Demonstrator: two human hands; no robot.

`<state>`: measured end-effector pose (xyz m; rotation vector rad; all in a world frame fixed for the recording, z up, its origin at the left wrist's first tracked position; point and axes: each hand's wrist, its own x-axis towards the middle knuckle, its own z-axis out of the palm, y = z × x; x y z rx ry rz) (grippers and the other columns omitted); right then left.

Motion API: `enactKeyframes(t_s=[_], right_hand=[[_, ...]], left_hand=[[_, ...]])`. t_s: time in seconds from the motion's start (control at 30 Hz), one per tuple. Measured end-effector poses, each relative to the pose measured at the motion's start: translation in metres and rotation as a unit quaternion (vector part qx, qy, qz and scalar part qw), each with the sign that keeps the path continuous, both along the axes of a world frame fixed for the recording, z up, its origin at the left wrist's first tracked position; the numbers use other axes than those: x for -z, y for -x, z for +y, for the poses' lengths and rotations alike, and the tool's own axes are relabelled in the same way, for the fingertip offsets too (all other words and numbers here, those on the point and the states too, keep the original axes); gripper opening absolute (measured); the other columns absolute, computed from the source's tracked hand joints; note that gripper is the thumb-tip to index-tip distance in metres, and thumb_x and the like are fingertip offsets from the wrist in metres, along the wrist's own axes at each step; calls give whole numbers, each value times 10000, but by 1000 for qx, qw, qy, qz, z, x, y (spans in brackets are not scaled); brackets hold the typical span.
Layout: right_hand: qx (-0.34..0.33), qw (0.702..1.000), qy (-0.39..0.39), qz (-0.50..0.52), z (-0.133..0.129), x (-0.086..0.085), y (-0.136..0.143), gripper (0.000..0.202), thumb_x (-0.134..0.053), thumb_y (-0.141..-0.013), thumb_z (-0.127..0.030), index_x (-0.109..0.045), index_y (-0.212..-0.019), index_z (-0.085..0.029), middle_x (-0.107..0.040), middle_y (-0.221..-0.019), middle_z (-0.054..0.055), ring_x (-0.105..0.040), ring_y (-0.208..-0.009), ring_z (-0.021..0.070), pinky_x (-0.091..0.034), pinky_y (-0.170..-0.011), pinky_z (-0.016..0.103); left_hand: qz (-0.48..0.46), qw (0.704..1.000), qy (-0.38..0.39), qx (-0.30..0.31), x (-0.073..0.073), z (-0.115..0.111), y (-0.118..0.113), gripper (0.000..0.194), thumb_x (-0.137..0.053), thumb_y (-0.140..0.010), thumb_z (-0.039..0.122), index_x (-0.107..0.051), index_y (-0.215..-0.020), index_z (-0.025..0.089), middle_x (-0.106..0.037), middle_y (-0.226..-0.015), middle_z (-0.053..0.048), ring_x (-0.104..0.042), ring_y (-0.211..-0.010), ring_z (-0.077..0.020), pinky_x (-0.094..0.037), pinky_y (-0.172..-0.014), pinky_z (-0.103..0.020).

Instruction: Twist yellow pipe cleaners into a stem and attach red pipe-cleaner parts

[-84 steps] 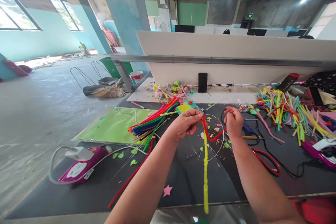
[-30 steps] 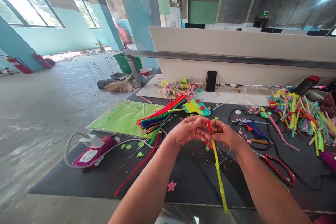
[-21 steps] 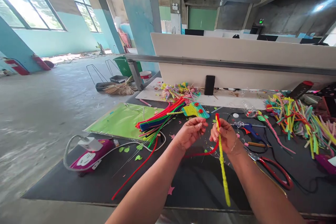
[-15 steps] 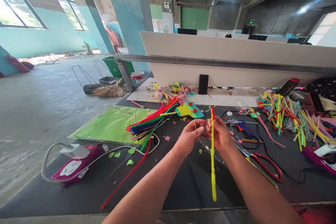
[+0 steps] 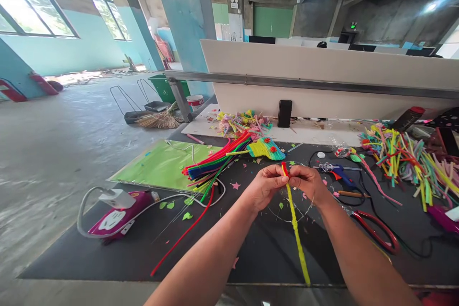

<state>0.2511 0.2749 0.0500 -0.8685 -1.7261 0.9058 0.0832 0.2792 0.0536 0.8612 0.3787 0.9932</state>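
A long yellow fuzzy strip with a red top end hangs between my hands, its lower end near the table's front edge. My left hand pinches the strip just below the red tip. My right hand is closed on the red part from the other side, its fingertips meeting those of my left hand. A thin, pale wire or thread loops below the hands. Beyond them lies a yellow and turquoise fuzzy piece with red dots, beside a bundle of coloured pipe cleaners.
Red-handled scissors, a blue glue gun and cables lie to the right. Farther right is a pile of coloured strips. A purple power strip and green sheet are left. A black phone stands behind.
My hands have come together at the strip's red end. The strip now slants, its lower end lying farther right. The view has shifted slightly left.
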Motion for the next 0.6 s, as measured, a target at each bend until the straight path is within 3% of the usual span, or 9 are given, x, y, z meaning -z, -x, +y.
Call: enactKeyframes(t_s=[0.13, 0.23, 0.4, 0.6], right_hand=[[44, 995, -59, -61, 1, -7, -11, 178, -657, -802, -335, -636, -712, -183, -531, -634, -12, -445, -595, 121, -326, -564, 258], [52, 995, -52, -63, 3, -7, -17, 154, -659, -799, -340, -653, -785, -187, -583, -683, 3, -493, -630, 136, -358, -587, 263], [42, 996, -29, -72, 8, -4, -21, 192, -664, -791, -365, -666, -751, -177, -571, -637, 0, -481, -592, 130, -353, -555, 259], [105, 990, -69, -56, 11, -4, -26, 134, -660, -796, -307, -672, -749, -182, -606, -645, 2, -496, -576, 125, -371, -544, 255]], left_hand=[[1, 999, -2, 37, -3, 1, 5, 220, -777, -665, 218, -595, -745, 125, -621, -746, -16, -634, -691, -136, -505, -694, -279], [-15, 995, -13, 95, -3, 1, 7, 195, -720, -735, 223, -569, -829, 141, -620, -760, -25, -650, -694, -159, -540, -732, -360], [-46, 986, 1, 162, 2, 1, 5, 144, -653, -793, 211, -523, -839, 171, -569, -665, 5, -557, -529, -90, -549, -545, -272], [-21, 967, 36, 250, 6, -3, -1, 141, -649, -780, 204, -514, -804, 171, -519, -596, 18, -469, -431, -69, -510, -400, -236]])
